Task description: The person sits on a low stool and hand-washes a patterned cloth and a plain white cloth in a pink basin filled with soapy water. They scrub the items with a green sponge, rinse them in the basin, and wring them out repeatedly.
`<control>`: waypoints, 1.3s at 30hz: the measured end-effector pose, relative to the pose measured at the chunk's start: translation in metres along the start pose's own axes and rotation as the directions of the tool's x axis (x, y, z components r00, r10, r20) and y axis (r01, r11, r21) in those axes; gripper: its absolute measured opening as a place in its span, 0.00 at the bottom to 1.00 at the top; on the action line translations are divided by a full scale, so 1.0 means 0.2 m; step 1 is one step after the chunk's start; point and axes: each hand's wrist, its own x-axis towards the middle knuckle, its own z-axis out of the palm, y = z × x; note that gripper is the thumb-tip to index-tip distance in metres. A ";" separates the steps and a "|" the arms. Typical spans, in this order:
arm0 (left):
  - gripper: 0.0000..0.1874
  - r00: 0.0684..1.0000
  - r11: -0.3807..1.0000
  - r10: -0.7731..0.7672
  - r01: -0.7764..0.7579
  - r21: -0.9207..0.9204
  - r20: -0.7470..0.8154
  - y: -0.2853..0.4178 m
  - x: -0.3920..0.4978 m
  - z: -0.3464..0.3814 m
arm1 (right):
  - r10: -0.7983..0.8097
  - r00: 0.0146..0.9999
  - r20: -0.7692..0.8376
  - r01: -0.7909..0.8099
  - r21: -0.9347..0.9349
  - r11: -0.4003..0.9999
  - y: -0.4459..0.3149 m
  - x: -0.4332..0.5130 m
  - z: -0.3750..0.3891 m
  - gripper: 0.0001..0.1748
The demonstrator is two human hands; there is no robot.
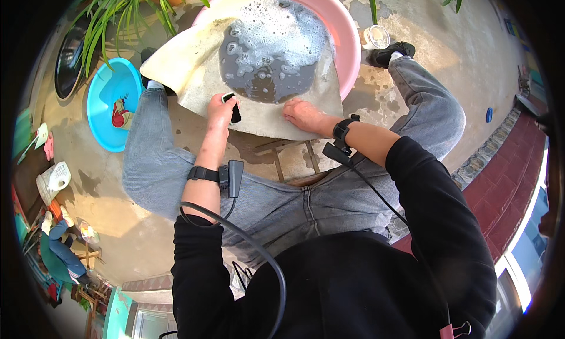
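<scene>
A large pink plastic basin [351,48] stands before me, holding grey, foamy water [269,70]. A pale, stiff sheet of material [194,70] dips into it, its near part draped over the rim. My left hand [220,112] grips a small scrub brush with black bristles [236,112] at the sheet's left near part. My right hand [304,115] rests on the sheet's near edge at the right, fingers curled over it; whether they pinch the edge is hidden.
A blue basin [95,103] with red and beige cloth stands left. Potted green plants [103,26] are at the upper left. A clear lidded tub [377,37] sits beside my right shoe [393,52]. A small wooden frame [278,162] lies below the sheet. Cables hang from both wrists.
</scene>
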 end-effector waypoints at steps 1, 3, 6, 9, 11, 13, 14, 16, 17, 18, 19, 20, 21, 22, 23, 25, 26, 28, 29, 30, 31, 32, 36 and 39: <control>0.11 1.000 1.000 -0.002 0.002 0.011 -0.006 -0.01 0.01 0.00 | 0.024 0.999 0.045 -0.022 -0.032 0.999 0.06 -0.05 -0.03 0.13; 0.11 1.000 1.000 0.005 -0.006 0.021 0.029 -0.02 0.02 -0.02 | 0.024 0.995 0.101 -0.016 -0.086 0.996 0.22 -0.15 -0.14 0.17; 0.11 1.000 1.000 -0.025 0.025 0.017 0.000 -0.03 0.03 -0.02 | 0.116 0.993 0.036 -0.099 -0.322 0.942 0.33 -0.20 -0.22 0.20; 0.10 1.000 0.999 -0.018 0.018 0.043 0.003 -0.03 0.03 -0.01 | 0.097 0.983 0.156 -0.050 -0.284 0.957 0.30 -0.19 -0.20 0.22; 0.09 0.999 1.000 -0.031 0.031 0.002 -0.029 -0.03 0.03 0.00 | 0.034 0.978 0.204 -0.024 -0.050 0.998 0.23 -0.20 -0.16 0.24; 0.09 0.998 0.999 -0.045 0.045 -0.005 -0.040 -0.02 0.03 0.00 | -0.040 0.969 0.242 0.017 0.098 0.995 0.18 -0.24 -0.15 0.25; 0.09 0.998 0.999 -0.045 0.045 -0.001 -0.050 -0.02 0.02 0.00 | -0.089 0.965 0.245 0.056 0.139 0.989 0.18 -0.26 -0.17 0.26; 0.09 0.996 0.999 -0.049 0.049 -0.011 -0.068 -0.01 0.02 0.00 | -0.146 0.947 0.285 0.113 0.130 0.985 0.19 -0.31 -0.24 0.27; 0.09 0.996 0.998 -0.054 0.053 -0.028 -0.073 -0.01 0.02 0.00 | -0.148 0.935 0.324 0.129 0.079 0.988 0.22 -0.32 -0.29 0.28; 0.09 0.994 0.997 -0.076 0.073 -0.032 -0.085 -0.01 0.02 0.00 | -0.137 0.912 0.386 0.143 0.013 0.990 0.25 -0.34 -0.33 0.29; 0.10 0.995 0.997 -0.068 0.066 -0.033 -0.067 0.00 0.02 0.00 | -0.116 0.929 0.352 0.146 -0.060 0.987 0.28 -0.34 -0.38 0.29; 0.10 0.995 0.997 -0.077 0.076 -0.022 -0.064 0.00 0.01 0.00 | -0.092 0.936 0.339 0.149 -0.146 0.978 0.31 -0.34 -0.41 0.30; 0.11 0.995 0.997 -0.075 0.075 -0.007 -0.060 0.00 0.01 -0.01 | -0.010 0.934 0.357 0.123 -0.295 0.948 0.33 -0.34 -0.44 0.31; 0.12 0.996 0.997 -0.078 0.079 0.011 -0.053 0.00 0.01 -0.01 | 0.035 0.939 0.341 0.092 -0.347 0.933 0.35 -0.33 -0.46 0.33; 0.12 0.996 0.996 -0.075 0.076 0.036 -0.042 0.00 0.01 -0.01 | 0.036 0.939 0.341 0.080 -0.322 0.943 0.35 -0.33 -0.46 0.34; 0.13 0.998 0.995 -0.067 0.068 0.070 -0.010 0.00 0.02 -0.02 | 0.119 0.924 0.363 0.000 -0.313 0.950 0.31 -0.31 -0.44 0.38; 0.13 0.998 0.996 -0.060 0.059 0.073 0.014 0.00 0.03 -0.02 | 0.126 0.903 0.412 0.004 -0.301 0.954 0.27 -0.30 -0.42 0.39; 0.12 0.998 0.992 -0.063 0.061 0.108 0.017 -0.01 0.04 -0.01 | 0.095 0.871 0.482 0.020 -0.228 0.973 0.17 -0.29 -0.36 0.41; 0.12 0.998 0.990 -0.063 0.059 0.128 0.030 -0.01 0.05 -0.01 | 0.069 0.868 0.491 0.005 -0.147 0.989 0.11 -0.28 -0.32 0.43; 0.12 0.997 0.986 -0.060 0.053 0.156 0.043 -0.02 0.05 0.00 | 0.049 0.869 0.492 0.012 -0.120 0.993 0.03 -0.27 -0.29 0.44; 0.11 0.998 0.982 -0.036 0.025 0.186 0.057 -0.02 0.06 0.01 | 0.027 0.879 0.476 -0.008 -0.040 0.999 -0.03 -0.24 -0.26 0.44; 0.11 0.996 0.985 -0.024 0.010 0.173 0.082 -0.02 0.06 0.01 | 0.007 0.897 0.441 -0.014 0.012 1.000 -0.10 -0.21 -0.22 0.45; 0.10 0.993 0.993 0.029 -0.042 0.113 0.110 0.01 0.02 0.02 | -0.092 0.943 0.321 0.053 0.130 0.990 -0.20 -0.12 -0.19 0.41; 0.10 0.996 0.994 -0.008 -0.002 0.105 0.089 0.06 -0.03 0.01 | 0.126 0.943 0.309 -0.265 0.467 0.844 -0.16 -0.08 -0.24 0.34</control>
